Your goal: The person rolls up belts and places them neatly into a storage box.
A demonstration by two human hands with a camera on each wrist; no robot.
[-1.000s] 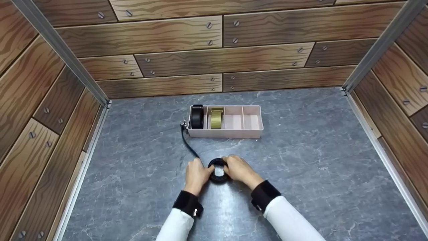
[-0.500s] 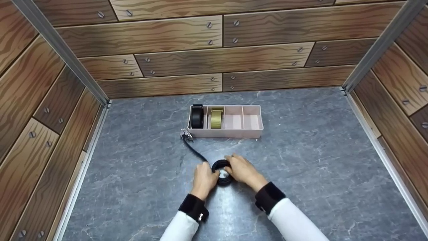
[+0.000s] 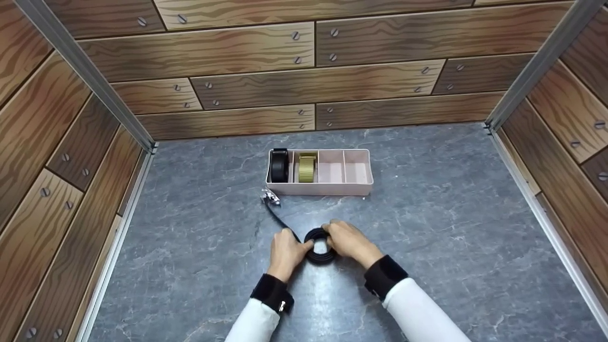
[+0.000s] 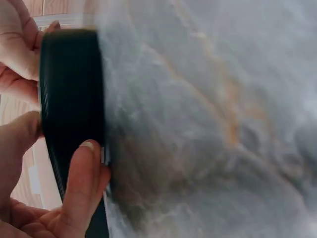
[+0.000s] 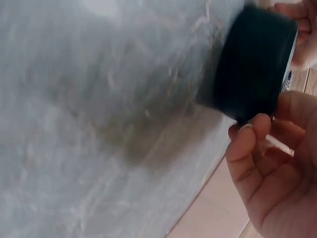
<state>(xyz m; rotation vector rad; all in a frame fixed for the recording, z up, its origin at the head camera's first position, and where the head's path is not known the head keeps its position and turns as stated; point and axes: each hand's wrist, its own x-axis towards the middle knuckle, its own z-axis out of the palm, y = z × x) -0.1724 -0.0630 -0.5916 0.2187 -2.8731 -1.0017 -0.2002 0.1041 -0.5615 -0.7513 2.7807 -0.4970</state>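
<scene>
A black belt [image 3: 320, 260] lies wound into a coil on the floor, standing on its edge. Its loose tail runs up and left to a silver buckle [image 3: 270, 196] near the box's front left corner. My left hand [image 3: 286, 251] pinches the coil's left side where the tail joins, thumb at the inner rim. On the opposite side my right hand [image 3: 350, 241] grips the coil between thumb and fingers. In the left wrist view the strap [image 4: 72, 84] passes between thumb and fingers. The right wrist view shows the coil's smooth outer face [image 5: 255, 59].
A pale pink divided box [image 3: 318, 189] stands behind the hands. Its leftmost compartment holds a black coiled belt [image 3: 280, 166], the one beside it a yellow coiled belt [image 3: 307, 168]. Wood-patterned walls [image 3: 228, 50] enclose the grey marbled floor [image 3: 451, 228] on three sides.
The coil and both hands have shifted slightly right. The buckle has been drawn from beside the box's left end toward the hands, and the loose tail is shorter.
</scene>
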